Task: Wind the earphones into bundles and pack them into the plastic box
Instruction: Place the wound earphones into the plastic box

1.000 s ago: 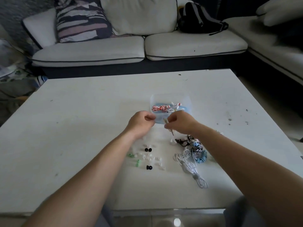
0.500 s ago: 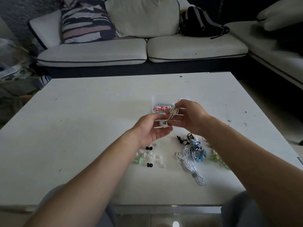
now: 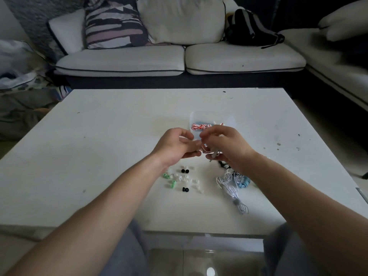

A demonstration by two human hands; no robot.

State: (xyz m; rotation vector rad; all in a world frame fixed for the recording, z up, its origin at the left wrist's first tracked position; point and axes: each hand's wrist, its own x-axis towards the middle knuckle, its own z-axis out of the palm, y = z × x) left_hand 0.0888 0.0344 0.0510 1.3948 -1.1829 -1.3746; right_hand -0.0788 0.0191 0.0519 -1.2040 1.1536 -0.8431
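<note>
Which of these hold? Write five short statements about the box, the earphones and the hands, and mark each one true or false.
1. A red-and-white bundle lies in the plastic box. True.
2. The plastic box stands on the sofa. False: it stands on the table, just beyond the hands.
3. Loose ear tips in green, white and black lie on the table. True.
4. Both hands rest flat on the table. False: the left hand and the right hand are lifted, with fingers curled on a white earphone cable.
5. The unwound earphones lie to the left of the ear tips. False: they lie to the right of them.
</note>
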